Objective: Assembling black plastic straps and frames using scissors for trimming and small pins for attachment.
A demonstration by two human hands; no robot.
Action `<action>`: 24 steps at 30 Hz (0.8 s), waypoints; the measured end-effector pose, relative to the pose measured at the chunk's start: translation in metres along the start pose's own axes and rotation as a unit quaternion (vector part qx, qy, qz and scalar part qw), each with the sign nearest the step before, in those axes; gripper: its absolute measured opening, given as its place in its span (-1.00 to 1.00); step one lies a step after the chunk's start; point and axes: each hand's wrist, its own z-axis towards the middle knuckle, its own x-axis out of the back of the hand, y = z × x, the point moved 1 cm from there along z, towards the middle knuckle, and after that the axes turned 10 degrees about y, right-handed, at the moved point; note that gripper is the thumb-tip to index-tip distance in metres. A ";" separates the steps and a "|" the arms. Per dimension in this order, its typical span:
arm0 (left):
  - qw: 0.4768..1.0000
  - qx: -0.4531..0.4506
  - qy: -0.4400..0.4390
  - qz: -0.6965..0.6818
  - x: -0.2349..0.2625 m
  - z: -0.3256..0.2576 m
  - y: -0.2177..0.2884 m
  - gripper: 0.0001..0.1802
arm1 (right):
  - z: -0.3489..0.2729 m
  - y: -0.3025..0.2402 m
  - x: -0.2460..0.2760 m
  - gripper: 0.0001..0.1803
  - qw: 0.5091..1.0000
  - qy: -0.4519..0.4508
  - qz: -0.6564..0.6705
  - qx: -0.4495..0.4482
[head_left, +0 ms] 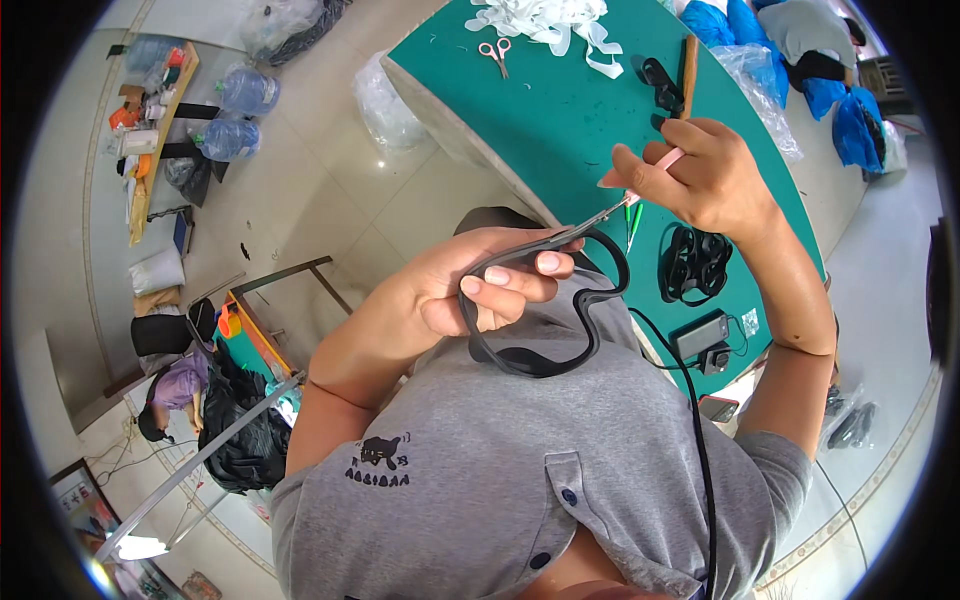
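Observation:
In my left hand [450,285] is a thin black goggle-shaped frame [545,362], its curved loop standing in front of my shirt. The fingers curl round its upper left side. My right hand [712,178] is closed on a pair of small scissors [610,210] with pink handles. Their metal blades point down and left and meet the frame's upper edge by my left fingertips. Whether the blades are parted I cannot tell. Below my right hand, on the green table [560,130], lie a slim green tool [634,225] and several stacked black frames [697,263].
Farther off on the table are pink-handled scissors [496,56], a heap of white strips [540,22], a black piece [660,85] and a wooden bar [689,75]. A grey box-shaped device [700,333] and black cable [690,380] are nearer. A person [178,385] is at far left.

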 end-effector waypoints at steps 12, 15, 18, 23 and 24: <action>1.000 0.006 -0.010 0.002 0.010 0.001 0.003 -0.74 | -0.007 -0.005 -0.008 -0.60 1.000 -0.010 0.012 -0.027; 0.999 0.000 0.036 -0.001 0.000 -0.001 0.001 -0.75 | -0.007 -0.007 -0.009 -0.72 0.998 -0.030 0.004 -0.051; 0.999 0.006 0.031 0.012 0.003 0.000 0.003 -0.75 | -0.006 -0.007 -0.010 -0.73 0.999 -0.024 -0.008 -0.041; 0.999 0.008 0.028 0.013 0.003 0.000 0.003 -0.75 | -0.006 -0.009 -0.012 -0.72 0.999 -0.025 -0.004 -0.047; 0.999 0.007 0.032 0.010 0.002 0.000 0.002 -0.74 | -0.006 -0.009 -0.013 -0.72 0.999 -0.021 -0.010 -0.044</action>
